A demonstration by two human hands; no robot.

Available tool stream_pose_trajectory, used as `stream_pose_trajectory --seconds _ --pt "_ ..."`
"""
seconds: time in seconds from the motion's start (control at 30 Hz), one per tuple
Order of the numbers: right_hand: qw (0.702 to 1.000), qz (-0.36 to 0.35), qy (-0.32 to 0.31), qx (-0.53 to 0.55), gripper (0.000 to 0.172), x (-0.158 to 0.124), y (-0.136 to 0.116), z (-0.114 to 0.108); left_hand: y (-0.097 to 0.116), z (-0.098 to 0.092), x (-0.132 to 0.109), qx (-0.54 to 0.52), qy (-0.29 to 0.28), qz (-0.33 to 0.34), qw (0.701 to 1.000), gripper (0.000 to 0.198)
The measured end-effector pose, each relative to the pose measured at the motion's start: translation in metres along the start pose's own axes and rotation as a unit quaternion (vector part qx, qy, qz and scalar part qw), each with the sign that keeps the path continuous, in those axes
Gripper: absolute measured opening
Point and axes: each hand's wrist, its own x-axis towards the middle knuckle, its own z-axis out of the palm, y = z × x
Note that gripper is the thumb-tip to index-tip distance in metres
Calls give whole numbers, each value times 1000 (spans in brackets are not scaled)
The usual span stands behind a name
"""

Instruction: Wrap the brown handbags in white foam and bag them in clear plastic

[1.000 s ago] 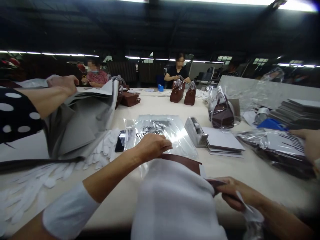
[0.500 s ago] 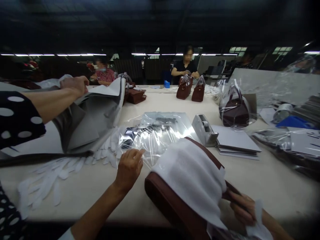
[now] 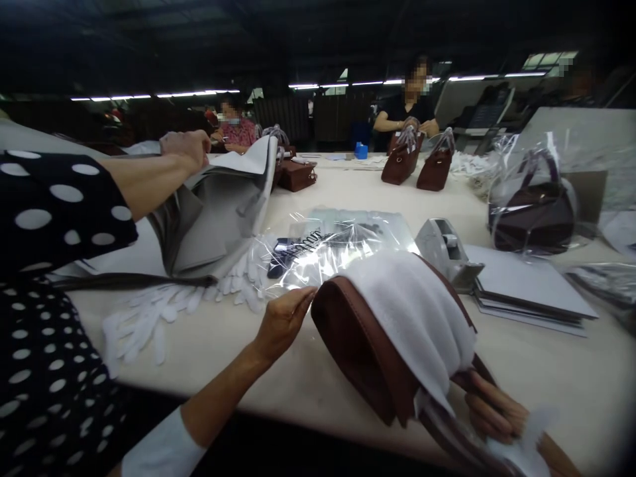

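A dark brown handbag lies tilted at the table's front edge, a white soft sheet wrapped over its middle. At the bag's lower right, my right hand is closed round its handle, with a white strip hanging by the wrist. My left hand is at the bag's upper left end, thumb and fingers pressed together; what they pinch, if anything, is too small to make out. Beyond the bag lies a shiny clear plastic bag with black print.
A tape dispenser and stacked boards stand right of the plastic. Left are white gloves and a large grey sheet bundle under a co-worker's hand in a polka-dot sleeve. A plastic-covered handbag stands back right.
The view has swung, shifting the table things. My left hand has come up to the end of the brown handbag and its fingers have closed. The handbag has tipped, showing more of its side.
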Motion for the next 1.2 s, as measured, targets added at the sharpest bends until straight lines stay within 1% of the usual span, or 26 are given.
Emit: stream_pose_trajectory --seconds 0.1,0.17,0.23,0.3,0.4,0.47,0.5,0.57,0.63,0.73,0.77,0.8,0.83,0.87,0.9,0.93,0.97,1.0,1.03,1.07,1.1,1.13,1.2 --pt "999 -38 18 3 43 8 6 4 10 -3 7 -18 42 -15 999 24" --pt "997 -58 40 -11 48 11 11 10 21 -2 9 -18 72 7 997 25" --pt "996 -63 55 -33 55 10 15 19 32 0 11 0 80 47 996 25" --pt "993 -82 74 -46 55 4 18 31 43 3 16 37 51 72 995 24" --pt "985 -132 100 -51 50 -6 20 50 53 6 32 125 -14 65 990 25" --pt "984 -136 96 -59 54 -11 19 59 57 8 50 198 -52 58 977 30" --pt "985 -134 90 -62 56 -11 18 63 59 9 60 234 -71 60 968 28" --pt "986 -131 82 -68 56 -11 16 69 67 13 77 285 -103 74 950 19" --pt "985 -136 74 -78 53 -11 13 77 81 21 88 298 -128 110 939 17" --pt "982 -151 52 -100 48 -13 9 90 110 34 90 253 -163 217 929 16" --pt "981 -153 47 -105 47 -15 9 95 118 38 90 233 -156 248 927 15" --pt "981 -152 45 -108 46 -16 8 98 122 41 91 220 -136 260 930 16" --pt "981 -151 46 -108 45 -17 8 101 124 43 94 216 -110 245 939 17" --pt "982 -148 46 -107 45 -17 8 103 121 43 99 222 -93 201 950 24" --pt "983 -145 44 -105 45 -17 9 103 114 43 106 232 -98 141 958 34" --pt "984 -142 42 -103 45 -17 10 102 105 42 114 241 -124 82 959 44" --pt "985 -139 40 -99 47 -16 10 100 93 40 123 245 -170 34 954 49" --pt "986 -133 37 -96 48 -14 11 97 81 39 131 242 -213 13 947 46" --pt "987 -126 34 -94 50 -12 11 95 69 37 138 239 -243 8 940 38" --pt "988 -120 32 -93 51 -11 11 93 60 36 144 238 -259 16 936 27" --pt "989 -115 30 -92 52 -10 11 91 52 35 148 242 -259 28 935 18" --pt "989 -113 28 -92 52 -9 10 90 48 36 151 248 -252 38 935 17" --pt "988 -120 23 -90 51 -9 7 92 49 39 153 265 -230 62 934 24"
